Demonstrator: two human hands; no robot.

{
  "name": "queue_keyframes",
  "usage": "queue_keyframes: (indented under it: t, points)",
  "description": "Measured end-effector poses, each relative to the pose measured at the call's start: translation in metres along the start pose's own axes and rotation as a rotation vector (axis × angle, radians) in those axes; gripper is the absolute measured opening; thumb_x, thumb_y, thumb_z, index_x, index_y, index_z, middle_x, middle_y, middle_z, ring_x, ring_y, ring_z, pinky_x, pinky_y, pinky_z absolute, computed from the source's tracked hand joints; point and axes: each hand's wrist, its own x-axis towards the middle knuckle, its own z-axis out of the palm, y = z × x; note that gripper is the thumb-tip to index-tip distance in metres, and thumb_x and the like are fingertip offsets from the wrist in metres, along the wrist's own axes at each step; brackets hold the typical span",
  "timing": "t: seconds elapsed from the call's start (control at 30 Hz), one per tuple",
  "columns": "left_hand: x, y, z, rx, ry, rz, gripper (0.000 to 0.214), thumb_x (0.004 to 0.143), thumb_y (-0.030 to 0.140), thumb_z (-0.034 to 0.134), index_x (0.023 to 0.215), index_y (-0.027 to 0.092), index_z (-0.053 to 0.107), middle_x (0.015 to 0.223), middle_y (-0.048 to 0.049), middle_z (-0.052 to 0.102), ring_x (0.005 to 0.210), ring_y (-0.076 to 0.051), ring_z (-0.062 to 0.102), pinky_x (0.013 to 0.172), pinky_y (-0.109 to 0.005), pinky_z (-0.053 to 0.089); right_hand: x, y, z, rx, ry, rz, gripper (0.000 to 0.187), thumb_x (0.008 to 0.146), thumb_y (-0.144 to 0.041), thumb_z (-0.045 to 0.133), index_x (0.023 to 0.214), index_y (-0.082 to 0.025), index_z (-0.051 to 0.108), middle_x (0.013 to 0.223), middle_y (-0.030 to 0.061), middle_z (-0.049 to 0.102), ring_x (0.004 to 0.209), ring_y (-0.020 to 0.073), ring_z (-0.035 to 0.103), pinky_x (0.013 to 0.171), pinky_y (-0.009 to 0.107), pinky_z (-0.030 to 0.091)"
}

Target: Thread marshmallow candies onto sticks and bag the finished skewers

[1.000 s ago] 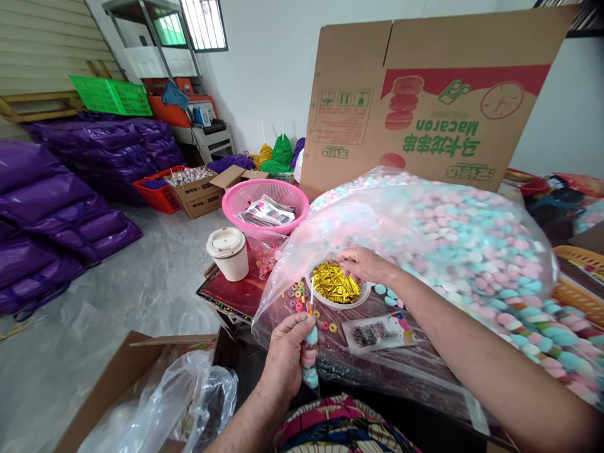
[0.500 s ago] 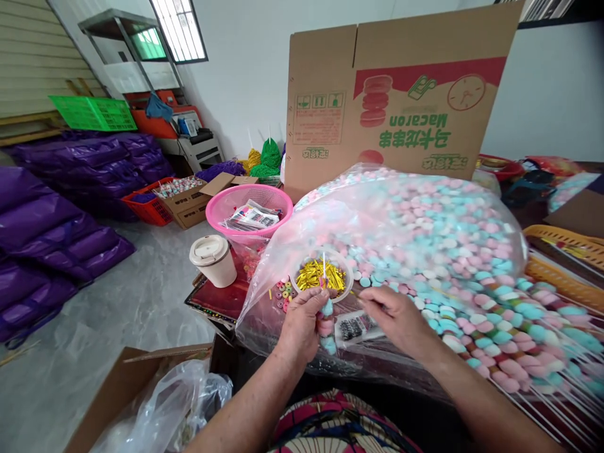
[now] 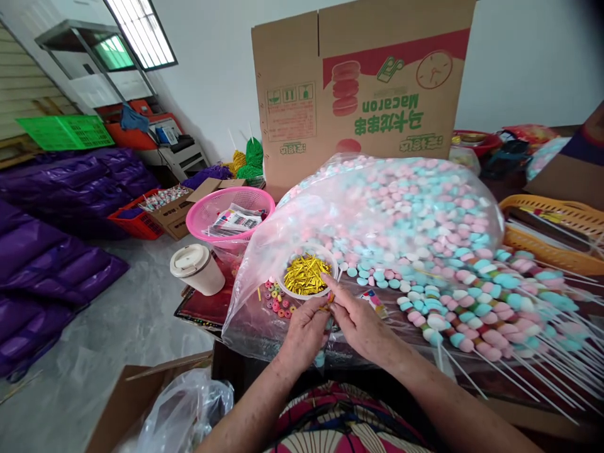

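A marshmallow skewer (image 3: 319, 358) in pink and blue is gripped in my left hand (image 3: 304, 333), with most of it hidden by the fingers. Its white stick (image 3: 340, 274) points up past the fingertips. My right hand (image 3: 365, 324) meets it at the top, thumb and fingers pinched around the neck with the index finger stretched forward. A bit of gold, which looks like a twist tie, shows between the fingertips. Just beyond the hands stands a clear round tub (image 3: 284, 286) of gold twist ties (image 3: 306, 274). Colourful candy rings (image 3: 278, 301) lie beside it.
A large clear bag of marshmallows (image 3: 401, 201) spreads across the table, before a tall cardboard box (image 3: 292, 63). Finished-looking marshmallow skewers (image 3: 500, 308) are piled at right. A lidded cup (image 3: 198, 270) and pink basket (image 3: 193, 217) stand left. An open carton (image 3: 113, 402) sits below.
My right hand has moved left, from beside the skewer to its neck, touching my left hand. The view has turned right. One skewer now shows at the near left of the pile.
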Motion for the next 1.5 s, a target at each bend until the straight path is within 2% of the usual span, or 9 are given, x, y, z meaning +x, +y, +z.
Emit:
queue_keyframes:
  t: [0.2,0.43,0.53,0.63,0.83,0.93,1.1,1.33,1.5]
  points:
    - [0.002,-0.010,-0.002,-0.082,-0.077,-0.011,0.044,0.070,0.052,0.064,0.092,0.014,0.065,0.064,0.0023,0.050,0.045,-0.003,0.038,0.041,-0.015,0.032,-0.003,0.001,0.008,-0.089,0.074,0.064,0.053,0.086,-0.019,0.037,0.139,-0.019,0.037,0.068,0.0039,0.066,0.056,0.0171,0.059,0.055,0.027,0.048]
    - [0.007,-0.018,0.005,-0.223,0.041,0.041,0.040,0.064,0.049,0.071,0.082,0.014,0.067,0.059,0.0036,0.049,0.044,-0.003,0.037,0.039,-0.014,0.029,-0.016,0.007,0.013,0.301,0.252,0.073,0.060,0.086,-0.021,0.044,0.142,-0.017,0.021,0.070,-0.0021,0.058,0.063,0.0135,0.055,0.065,0.026,0.049]
    - [0.004,-0.014,0.008,-0.185,0.042,0.089,0.041,0.062,0.049,0.074,0.080,0.013,0.067,0.062,0.0029,0.053,0.045,-0.003,0.039,0.040,-0.014,0.031,-0.017,0.008,0.002,0.259,0.136,0.091,0.027,0.087,-0.023,0.046,0.112,-0.018,0.055,0.071,-0.0001,0.058,0.066,0.0139,0.054,0.063,0.025,0.046]
    - [0.002,-0.011,0.009,-0.246,-0.030,0.015,0.039,0.060,0.048,0.075,0.069,0.013,0.062,0.050,0.0056,0.046,0.037,-0.002,0.034,0.034,-0.014,0.026,-0.015,0.004,-0.015,0.158,-0.004,-0.015,0.017,0.087,-0.022,0.048,0.074,-0.017,0.059,0.068,0.0008,0.056,0.064,0.0132,0.050,0.060,0.024,0.042]
    - [-0.001,-0.004,0.004,-0.396,-0.315,-0.231,0.042,0.053,0.038,0.083,0.075,0.012,0.059,0.052,-0.0002,0.056,0.040,-0.009,0.051,0.033,-0.015,0.031,-0.011,0.000,-0.044,0.236,-0.213,-0.214,0.020,0.090,-0.024,0.047,0.076,-0.017,0.060,0.073,0.0021,0.058,0.068,0.0130,0.052,0.063,0.024,0.043]
    - [-0.002,-0.001,0.004,-0.428,-0.406,-0.240,0.049,0.054,0.035,0.083,0.090,0.015,0.056,0.059,0.0006,0.059,0.043,-0.011,0.056,0.035,-0.016,0.035,-0.012,0.004,-0.041,0.332,-0.299,-0.145,0.020,0.088,-0.031,0.050,0.077,-0.018,0.062,0.073,0.0008,0.060,0.068,0.0132,0.054,0.064,0.024,0.045]
    - [0.003,-0.002,0.012,-0.436,-0.066,-0.080,0.044,0.059,0.031,0.080,0.089,0.018,0.051,0.064,0.0052,0.058,0.040,-0.005,0.049,0.038,-0.015,0.038,-0.023,0.010,-0.006,0.195,0.043,0.087,0.027,0.089,-0.029,0.046,0.064,-0.019,0.051,0.057,-0.0024,0.051,0.053,0.0110,0.046,0.049,0.021,0.037]
    - [0.005,-0.013,0.037,-0.225,0.093,0.081,0.045,0.062,0.040,0.077,0.092,0.020,0.051,0.071,0.0040,0.061,0.054,-0.007,0.055,0.048,-0.017,0.041,-0.025,0.020,-0.028,-0.579,0.279,-0.274,0.028,0.087,-0.010,0.032,0.070,-0.016,0.053,0.061,0.0066,0.055,0.059,0.0177,0.047,0.056,0.029,0.033]
    - [0.009,0.023,0.033,-0.259,-0.407,-0.225,0.068,0.071,0.074,0.046,0.107,0.017,0.058,0.078,-0.0075,0.068,0.073,-0.022,0.066,0.066,-0.032,0.048,-0.034,0.015,-0.040,-0.597,0.313,-0.229,0.023,0.084,-0.015,0.039,0.065,-0.018,0.052,0.059,0.0060,0.053,0.056,0.0173,0.044,0.053,0.030,0.028]
